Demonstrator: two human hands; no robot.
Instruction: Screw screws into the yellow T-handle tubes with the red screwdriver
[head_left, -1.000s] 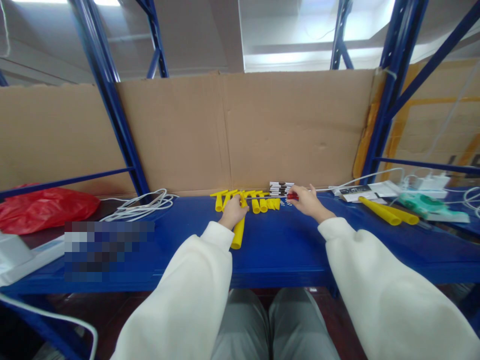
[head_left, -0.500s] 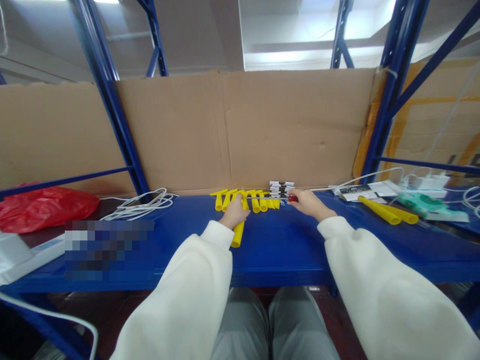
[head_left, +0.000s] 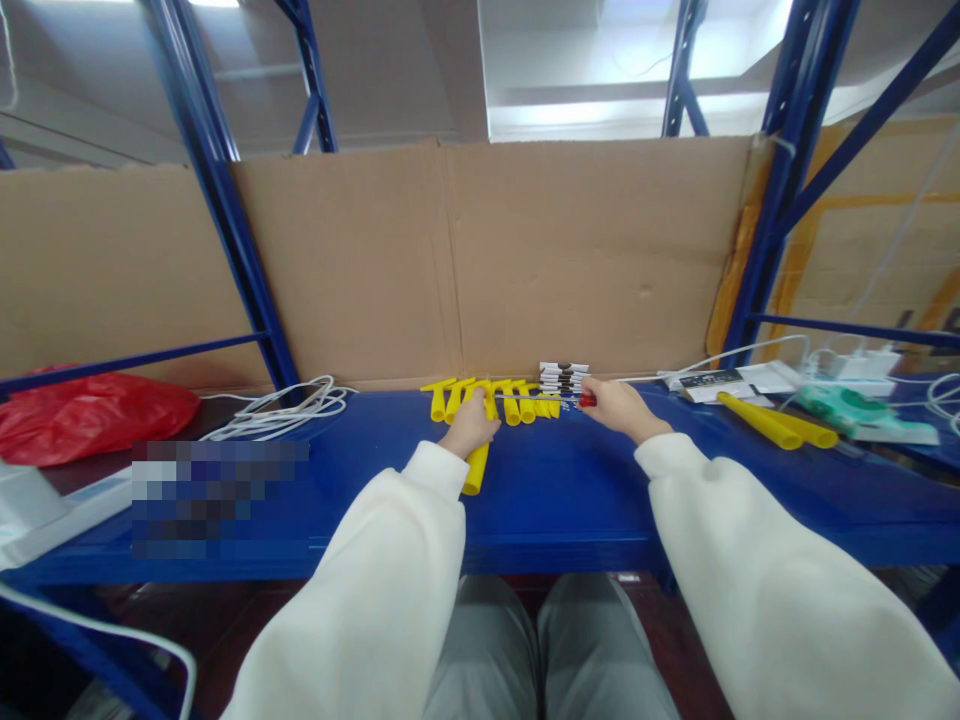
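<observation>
Blue metal table (head_left: 562, 500). Right: two tapered yellow plastic tubes (head_left: 780, 428), in neither hand. Middle: yellow plastic tube (head_left: 474, 475) in left hand (head_left: 469, 425), fingers closed round it. Red-handled metal screwdriver (head_left: 587, 400) gripped by fingers of right hand (head_left: 616, 407), shaft pointing left to held tube; work there apparently unfinished. Far middle: row of short yellow plastic pieces (head_left: 512, 410), stack of small white-and-black pieces (head_left: 562, 379) beside; whether finished, cannot tell.

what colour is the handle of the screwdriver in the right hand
The handle is red; the head view shows it, partly covered by the right hand.
</observation>
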